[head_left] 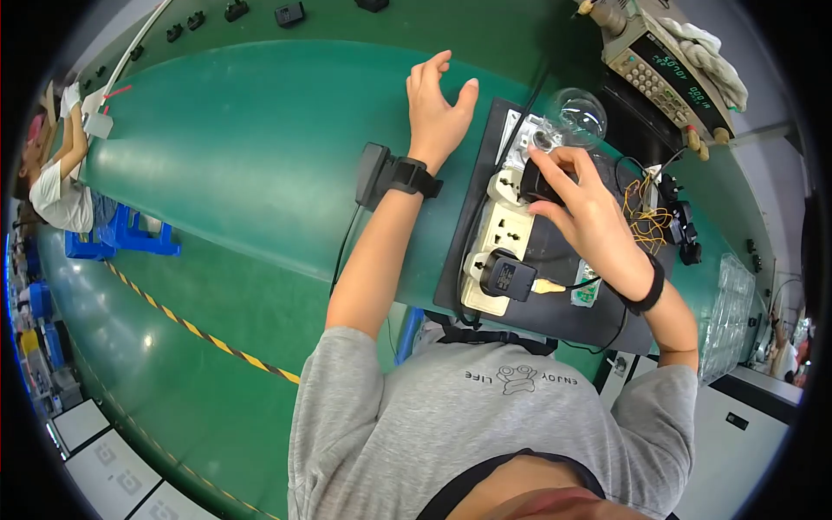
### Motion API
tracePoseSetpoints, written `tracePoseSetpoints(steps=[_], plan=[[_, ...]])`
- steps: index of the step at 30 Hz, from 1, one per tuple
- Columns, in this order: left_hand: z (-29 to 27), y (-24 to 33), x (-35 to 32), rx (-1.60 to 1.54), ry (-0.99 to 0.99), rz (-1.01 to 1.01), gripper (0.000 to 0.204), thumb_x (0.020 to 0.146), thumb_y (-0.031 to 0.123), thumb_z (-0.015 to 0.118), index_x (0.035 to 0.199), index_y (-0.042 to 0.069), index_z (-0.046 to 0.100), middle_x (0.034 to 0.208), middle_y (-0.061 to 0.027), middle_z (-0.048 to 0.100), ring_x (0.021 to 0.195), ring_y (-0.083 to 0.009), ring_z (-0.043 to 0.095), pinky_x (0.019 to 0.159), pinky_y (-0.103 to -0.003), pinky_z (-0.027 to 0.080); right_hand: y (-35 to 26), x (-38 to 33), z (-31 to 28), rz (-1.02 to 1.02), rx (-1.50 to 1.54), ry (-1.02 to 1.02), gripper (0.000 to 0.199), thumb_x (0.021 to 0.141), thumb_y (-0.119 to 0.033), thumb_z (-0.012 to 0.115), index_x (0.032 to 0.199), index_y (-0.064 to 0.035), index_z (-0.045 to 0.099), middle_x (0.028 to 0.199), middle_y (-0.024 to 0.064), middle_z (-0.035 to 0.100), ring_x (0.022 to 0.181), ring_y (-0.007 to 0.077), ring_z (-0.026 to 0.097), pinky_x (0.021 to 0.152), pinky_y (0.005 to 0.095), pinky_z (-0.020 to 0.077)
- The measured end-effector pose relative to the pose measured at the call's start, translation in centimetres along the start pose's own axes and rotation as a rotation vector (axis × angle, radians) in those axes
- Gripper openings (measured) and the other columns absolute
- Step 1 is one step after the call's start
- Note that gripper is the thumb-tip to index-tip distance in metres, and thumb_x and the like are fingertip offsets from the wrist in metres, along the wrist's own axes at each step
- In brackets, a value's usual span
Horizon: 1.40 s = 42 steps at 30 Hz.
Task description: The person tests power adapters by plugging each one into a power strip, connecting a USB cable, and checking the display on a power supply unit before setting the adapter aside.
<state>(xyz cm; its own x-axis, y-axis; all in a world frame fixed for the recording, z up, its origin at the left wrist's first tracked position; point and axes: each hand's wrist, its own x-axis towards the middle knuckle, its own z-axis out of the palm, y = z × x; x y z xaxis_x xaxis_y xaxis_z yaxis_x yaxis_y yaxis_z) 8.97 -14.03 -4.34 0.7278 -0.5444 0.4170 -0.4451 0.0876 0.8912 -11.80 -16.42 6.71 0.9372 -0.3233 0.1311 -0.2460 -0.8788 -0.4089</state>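
Observation:
My right hand (582,201) grips a black plug adapter (535,184) seated at the far end of a cream multi-socket power strip (503,227). A clear glass bulb (576,115) stands just beyond my fingers. A second black adapter (509,275) sits in the near end of the strip, with a cable running to a small green circuit board (585,295). The strip lies on a black mat (607,312). My left hand (438,106) rests flat and open on the green table (260,156), left of the mat. A black device (374,173) is strapped to the left wrist.
A grey bench meter with a keypad (663,74) and white gloves (715,52) stand at the back right. Loose yellow wires and black clips (654,217) lie right of the mat. Another person (56,186) works at the far left beside blue crates (121,238).

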Motion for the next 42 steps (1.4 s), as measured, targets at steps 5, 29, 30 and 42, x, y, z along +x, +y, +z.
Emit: tracePoseSetpoints(steps=[5, 29, 30, 42], plan=[[0.0, 0.3, 0.0, -0.005, -0.052, 0.007, 0.044, 0.076, 0.018, 0.064, 0.114, 0.003, 0.05, 0.107, -0.0119, 0.047, 0.103, -0.027, 0.043, 0.089, -0.037, 0.038, -0.6, 0.9, -0.1, 0.078, 0.051, -0.145, 0.057, 0.071, -0.007, 0.069, 0.124, -0.0025, 0.047, 0.103, 0.0145, 0.047, 0.092, 0.0316, 0.054, 0.076, 0.0382, 0.0446], [-7.2, 9.9, -9.9, 0.03, -0.966, 0.275, 0.052, 0.055, 0.02, 0.083, 0.099, 0.002, 0.062, 0.1, -0.0104, 0.061, 0.098, -0.028, 0.057, 0.088, -0.037, 0.042, 4.1, -8.3, -0.1, 0.145, 0.088, 0.197, 0.012, 0.076, -0.007, 0.062, 0.086, -0.0011, 0.065, 0.068, 0.0122, 0.057, 0.064, 0.0295, 0.056, 0.057, 0.0366, 0.0444], [-7.1, 9.9, -9.8, 0.03, -0.976, 0.284, 0.052, 0.055, 0.02, 0.083, 0.099, 0.002, 0.062, 0.1, -0.0104, 0.061, 0.098, -0.028, 0.057, 0.088, -0.037, 0.042, 4.4, -7.6, 0.7, 0.125, 0.126, 0.25, 0.012, 0.077, -0.006, 0.062, 0.087, -0.0007, 0.065, 0.069, 0.0121, 0.057, 0.064, 0.0292, 0.056, 0.057, 0.0364, 0.0443], [-6.7, 6.4, -3.7, -0.192, -0.267, -0.103, 0.045, 0.077, 0.019, 0.069, 0.114, 0.0, 0.053, 0.112, -0.0077, 0.048, 0.099, -0.0191, 0.051, 0.085, -0.031, 0.043, 4.6, -6.6, 2.2, 0.032, 0.159, 0.382, 0.011, 0.078, -0.005, 0.061, 0.087, 0.0008, 0.063, 0.072, 0.0106, 0.055, 0.067, 0.027, 0.055, 0.06, 0.0356, 0.0426]])
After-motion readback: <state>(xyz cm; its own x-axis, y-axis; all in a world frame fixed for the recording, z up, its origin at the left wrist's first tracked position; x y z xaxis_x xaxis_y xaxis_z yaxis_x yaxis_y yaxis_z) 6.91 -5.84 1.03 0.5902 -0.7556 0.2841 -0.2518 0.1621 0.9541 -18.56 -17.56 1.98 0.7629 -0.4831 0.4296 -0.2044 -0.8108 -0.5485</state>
